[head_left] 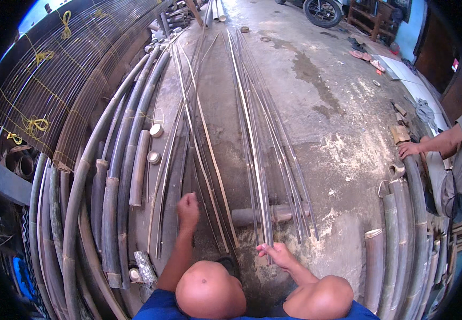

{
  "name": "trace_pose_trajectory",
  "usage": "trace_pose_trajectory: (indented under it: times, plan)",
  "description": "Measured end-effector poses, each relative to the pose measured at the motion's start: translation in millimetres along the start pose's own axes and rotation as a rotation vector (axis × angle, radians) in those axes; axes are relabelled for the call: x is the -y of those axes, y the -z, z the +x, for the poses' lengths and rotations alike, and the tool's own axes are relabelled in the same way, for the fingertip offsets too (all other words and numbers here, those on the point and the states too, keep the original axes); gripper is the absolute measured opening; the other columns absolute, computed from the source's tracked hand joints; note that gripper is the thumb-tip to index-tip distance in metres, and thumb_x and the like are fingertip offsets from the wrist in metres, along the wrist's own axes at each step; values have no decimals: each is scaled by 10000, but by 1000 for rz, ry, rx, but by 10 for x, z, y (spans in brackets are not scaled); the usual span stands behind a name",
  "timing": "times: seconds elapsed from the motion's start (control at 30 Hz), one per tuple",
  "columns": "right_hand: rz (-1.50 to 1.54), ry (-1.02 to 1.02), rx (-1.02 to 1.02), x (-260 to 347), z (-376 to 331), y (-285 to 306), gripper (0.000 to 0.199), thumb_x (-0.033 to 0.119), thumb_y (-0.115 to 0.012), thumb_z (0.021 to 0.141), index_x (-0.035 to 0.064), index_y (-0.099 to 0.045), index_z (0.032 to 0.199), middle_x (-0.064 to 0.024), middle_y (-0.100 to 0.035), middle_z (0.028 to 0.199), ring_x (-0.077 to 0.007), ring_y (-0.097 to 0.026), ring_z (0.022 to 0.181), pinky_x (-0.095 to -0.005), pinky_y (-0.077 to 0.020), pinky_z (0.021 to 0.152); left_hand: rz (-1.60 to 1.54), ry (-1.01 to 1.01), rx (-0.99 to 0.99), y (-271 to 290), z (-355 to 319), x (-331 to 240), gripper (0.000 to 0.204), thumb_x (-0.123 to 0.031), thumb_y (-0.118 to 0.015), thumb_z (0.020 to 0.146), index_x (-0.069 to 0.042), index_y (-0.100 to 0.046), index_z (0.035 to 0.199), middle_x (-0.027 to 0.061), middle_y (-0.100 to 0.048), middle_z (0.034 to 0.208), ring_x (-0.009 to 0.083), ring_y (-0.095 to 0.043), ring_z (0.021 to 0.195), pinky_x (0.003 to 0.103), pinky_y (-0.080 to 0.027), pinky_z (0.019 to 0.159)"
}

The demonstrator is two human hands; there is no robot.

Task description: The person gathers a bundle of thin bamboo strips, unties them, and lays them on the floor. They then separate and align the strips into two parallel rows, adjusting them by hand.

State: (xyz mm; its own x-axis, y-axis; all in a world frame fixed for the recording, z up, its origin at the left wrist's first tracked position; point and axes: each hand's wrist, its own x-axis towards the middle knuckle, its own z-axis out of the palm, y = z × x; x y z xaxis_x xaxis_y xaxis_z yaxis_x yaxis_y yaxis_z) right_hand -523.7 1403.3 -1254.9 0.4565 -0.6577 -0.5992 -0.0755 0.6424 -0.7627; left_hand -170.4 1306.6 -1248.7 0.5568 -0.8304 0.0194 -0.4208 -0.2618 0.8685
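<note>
In the head view, our right hand (pixel 276 253) has its grip pinching the near end of a few thin bamboo strips (pixel 265 229), thumb against fingers. They lie in the middle of the scene, passing over a thick bamboo tube (pixel 244 217) set crosswise on the floor (pixel 327 170). Our left hand (pixel 188 210) is curled, fingers drawn in, above a second bundle (pixel 217 178) to the left; we cannot tell whether it pinches anything.

We judge each strip light and springy: stiff over a short reach, whippy along its full length, fairly smooth, and liable to split if bent sharply. The near end suits a light pinch; for lifting, we would hold nearer the middle so that the far part does not sag. The cut edges may be sharp.

The long axis runs near to far, the far ends leaning slightly left. The loose strips beside them draw together far off and fan out rightward near us.
</note>
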Motion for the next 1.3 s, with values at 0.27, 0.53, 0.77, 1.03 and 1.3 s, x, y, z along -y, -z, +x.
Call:
trace_pose_trajectory:
  times: [0.27,0.53,0.77,1.03,1.3]
  plan:
    - [-143,100,-14,103,-48,61,354,351,-564,1048,59,-755,1107,4,-674,848,-81,-579,767,-259,-491,702,721,-98,-170,1394,387,1321,350,-311,-470,1023,-21,-656,962,267,-667,885,493,-630,861,569,-469,746]
    - [-251,225,84,420,-294,66,351,371,-570,1045,80,-761,1091,37,-613,821,-65,-548,765,-263,-462,679,877,64,-226,1722,204,1600,364,-308,-545,992,-2,-641,1165,286,-634,1062,451,-612,1025,525,-487,879]
    - [-160,241,69,266,-183,-25,357,373,-580,1044,69,-749,1127,82,-538,727,-33,-498,671,-238,-424,610,258,-198,131,26,-20,347,429,-287,-594,983,57,-617,1240,267,-667,1128,424,-640,1038,478,-497,927]
    - [-122,129,68,183,-147,-161,411,390,-570,1044,58,-681,1259,42,-627,855,-38,-522,658,-238,-451,571,-650,695,674,-1205,-838,-803,178,-222,-546,1044,-78,-618,1119,3,-599,847,94,-592,708,276,-532,631]
    - [-5,97,39,61,-188,55,411,384,-560,1048,47,-669,1256,12,-652,886,-41,-517,625,-244,-470,553,-739,400,207,-815,-730,-807,234,-307,-525,1063,-103,-637,1088,-60,-504,745,42,-403,528,237,-347,442]
